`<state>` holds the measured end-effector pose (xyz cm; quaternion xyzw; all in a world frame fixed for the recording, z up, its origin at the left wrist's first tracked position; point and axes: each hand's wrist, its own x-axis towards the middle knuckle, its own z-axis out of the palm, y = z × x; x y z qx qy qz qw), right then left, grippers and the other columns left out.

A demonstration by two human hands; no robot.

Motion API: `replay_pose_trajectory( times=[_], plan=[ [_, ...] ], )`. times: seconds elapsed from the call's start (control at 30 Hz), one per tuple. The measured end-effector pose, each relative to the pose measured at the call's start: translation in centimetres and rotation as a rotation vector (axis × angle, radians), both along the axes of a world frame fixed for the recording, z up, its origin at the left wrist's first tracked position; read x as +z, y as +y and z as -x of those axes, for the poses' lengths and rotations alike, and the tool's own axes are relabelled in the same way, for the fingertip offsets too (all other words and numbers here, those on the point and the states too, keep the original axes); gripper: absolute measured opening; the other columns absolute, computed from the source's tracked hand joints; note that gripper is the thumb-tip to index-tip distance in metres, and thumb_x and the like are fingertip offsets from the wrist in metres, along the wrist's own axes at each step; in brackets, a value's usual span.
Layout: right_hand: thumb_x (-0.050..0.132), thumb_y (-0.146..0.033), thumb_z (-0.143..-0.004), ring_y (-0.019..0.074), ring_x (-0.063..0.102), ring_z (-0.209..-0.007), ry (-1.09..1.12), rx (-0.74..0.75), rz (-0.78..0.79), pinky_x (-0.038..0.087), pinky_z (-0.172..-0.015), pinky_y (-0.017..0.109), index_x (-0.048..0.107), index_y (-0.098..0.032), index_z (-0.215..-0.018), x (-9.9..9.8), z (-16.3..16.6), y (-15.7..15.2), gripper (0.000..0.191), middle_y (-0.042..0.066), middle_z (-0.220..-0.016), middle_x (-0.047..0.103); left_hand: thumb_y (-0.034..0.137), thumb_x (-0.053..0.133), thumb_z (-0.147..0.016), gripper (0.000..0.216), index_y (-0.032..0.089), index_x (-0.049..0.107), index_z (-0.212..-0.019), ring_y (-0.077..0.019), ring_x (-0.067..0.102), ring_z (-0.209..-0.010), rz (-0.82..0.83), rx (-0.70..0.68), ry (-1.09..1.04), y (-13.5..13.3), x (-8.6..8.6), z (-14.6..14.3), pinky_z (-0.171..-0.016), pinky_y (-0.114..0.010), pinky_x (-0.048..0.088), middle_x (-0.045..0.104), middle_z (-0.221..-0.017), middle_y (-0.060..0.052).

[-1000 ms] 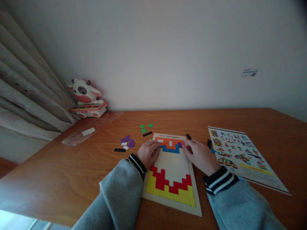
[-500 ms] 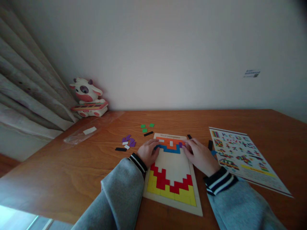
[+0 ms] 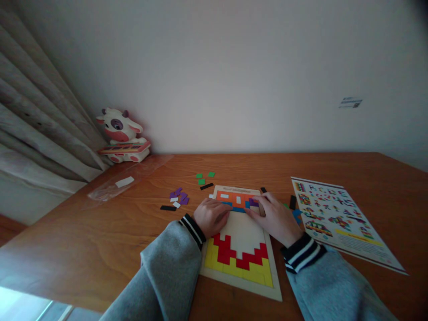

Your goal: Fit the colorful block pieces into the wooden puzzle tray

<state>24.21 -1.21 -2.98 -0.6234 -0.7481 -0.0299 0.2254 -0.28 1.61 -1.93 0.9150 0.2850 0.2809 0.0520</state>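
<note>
A pale wooden puzzle board (image 3: pixel 245 291) lies in front of me, with yellow blocks (image 3: pixel 230 268) and red blocks (image 3: pixel 224 250) fitted at its near end. Orange blocks (image 3: pixel 230 200) fill the far end, with white pieces and a purple piece (image 3: pixel 254 202) among them. My left hand (image 3: pixel 211 217) rests over the board's left edge, fingers closed together and their tips on the blue blocks (image 3: pixel 238 209). From the other side my right hand (image 3: pixel 277 219) reaches in, thumb at the right end of the blue blocks, its other fingers apart from the thumb beside the purple piece. Both hands partly hide the blue blocks.
Left of the board lie loose purple pieces (image 3: pixel 184 198), green pieces (image 3: pixel 201 182) and a black piece (image 3: pixel 168 207). A printed pattern sheet (image 3: pixel 347 223) is at right, near blue pieces (image 3: pixel 297 216). A clear plastic bag (image 3: pixel 110 189) and toy cow (image 3: pixel 123 133) are further left.
My left hand has slid right along the blue blocks. My right thumb has moved left and down onto their end, and the orange blocks show more fully.
</note>
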Motion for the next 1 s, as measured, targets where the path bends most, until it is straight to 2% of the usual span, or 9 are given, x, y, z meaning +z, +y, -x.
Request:
replay_pose_trajectory(
  times=[0.2, 0.3, 0.43, 0.6, 0.8, 1.0],
  plan=[
    [0.038, -0.047, -0.098, 0.0202, 0.066, -0.083, 0.054, 0.014, -0.036, 0.05, -0.072, 0.031, 0.064, -0.021, -0.103, 0.6, -0.1, 0.0, 0.036, 0.006, -0.095, 0.064, 0.021, 0.048, -0.091, 0.021, 0.018, 0.065, -0.103, -0.0205, 0.067, -0.089, 0.026, 0.029, -0.011, 0.1, 0.3, 0.3, -0.083, -0.036, 0.048, 0.072, -0.094, -0.006],
    [0.033, -0.04, -0.1, 0.0204, 0.065, -0.083, 0.057, 0.002, -0.073, 0.049, -0.074, 0.032, 0.063, -0.019, -0.103, 0.6, -0.8, 0.3, 0.037, 0.008, -0.094, 0.065, 0.022, 0.048, -0.091, 0.02, 0.019, 0.065, -0.099, -0.0201, 0.065, -0.09, 0.03, 0.104, -0.037, 0.6, 0.4, 0.7, -0.085, -0.034, 0.048, 0.071, -0.095, -0.007],
    [0.034, -0.036, -0.099, 0.0223, 0.065, -0.083, 0.07, -0.031, -0.127, 0.049, -0.075, 0.034, 0.062, -0.016, -0.103, 0.0, -2.2, 0.9, 0.035, 0.01, -0.093, 0.067, 0.023, 0.048, -0.089, 0.021, 0.018, 0.063, -0.103, -0.0195, 0.063, -0.081, 0.027, 0.244, -0.027, 1.4, 0.1, 2.0, -0.078, -0.032, 0.049, 0.068, -0.086, -0.007],
    [0.039, -0.035, -0.095, 0.021, 0.064, -0.075, 0.077, -0.044, -0.16, 0.046, -0.07, 0.033, 0.062, -0.017, -0.102, -0.7, -3.1, 0.7, 0.031, 0.009, -0.086, 0.069, 0.029, 0.053, -0.085, 0.025, 0.02, 0.059, -0.108, -0.0154, 0.057, -0.055, 0.061, 0.296, 0.035, 1.3, -0.2, 3.5, -0.057, -0.026, 0.044, 0.06, -0.062, 0.002],
    [0.044, -0.034, -0.091, 0.0195, 0.062, -0.065, 0.032, 0.02, -0.143, 0.04, -0.068, 0.033, 0.065, -0.018, -0.095, -1.0, -1.2, -1.0, 0.027, 0.004, -0.068, 0.067, 0.026, 0.054, -0.081, 0.022, 0.022, 0.06, -0.102, -0.0141, 0.055, -0.053, 0.092, 0.282, 0.087, 0.2, -0.5, 3.6, -0.055, -0.024, 0.041, 0.057, -0.057, 0.005],
    [0.045, -0.031, -0.089, 0.0187, 0.061, -0.064, 0.054, 0.092, -0.121, 0.042, -0.066, 0.031, 0.065, -0.018, -0.098, -1.2, -0.6, -2.4, 0.026, 0.002, -0.067, 0.065, 0.022, 0.052, -0.078, 0.022, 0.022, 0.058, -0.099, -0.0145, 0.056, -0.053, 0.097, 0.338, 0.069, -1.1, -1.1, 3.3, -0.055, -0.024, 0.042, 0.056, -0.057, 0.005]
  ],
)
